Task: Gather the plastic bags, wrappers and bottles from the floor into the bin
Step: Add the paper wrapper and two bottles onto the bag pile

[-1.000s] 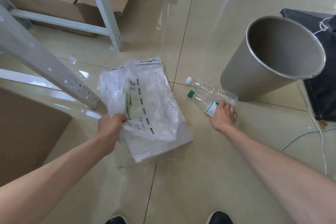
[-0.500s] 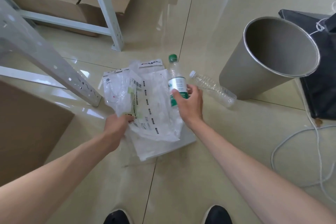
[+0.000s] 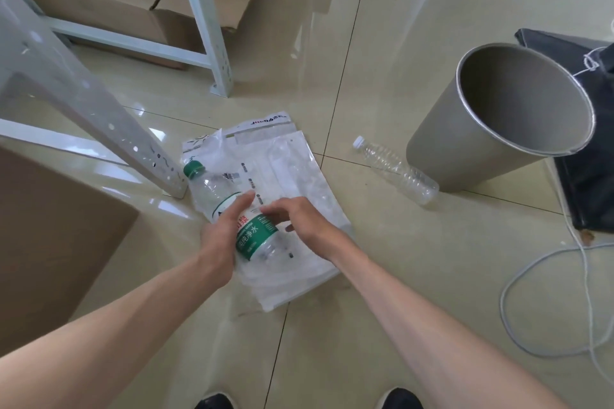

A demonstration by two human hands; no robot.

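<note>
Left hand (image 3: 221,236) wraps the green-label bottle (image 3: 246,222) at mid-body, over the plastic bags (image 3: 299,176) on the floor (image 3: 398,292). Right hand (image 3: 299,219) half open, fingertips at the bottle's label, hold unclear. Bottle looks empty: light, crushable, slick, best taken round the label. Bags limp and slippery; pinch a bunched edge. Clear bottle (image 3: 395,169) lies beside the bin (image 3: 442,133), which stands empty.

We reach both bare forearms forward and down, converging at the centre. Our left hand (image 3: 221,236) is curled, its fingers (image 3: 244,201) and thumb closed in a grip, knuckles up. Our right hand (image 3: 300,221) hovers just beside it, palm down, fingers (image 3: 277,209) loosely bent and pointing toward the left hand.
</note>
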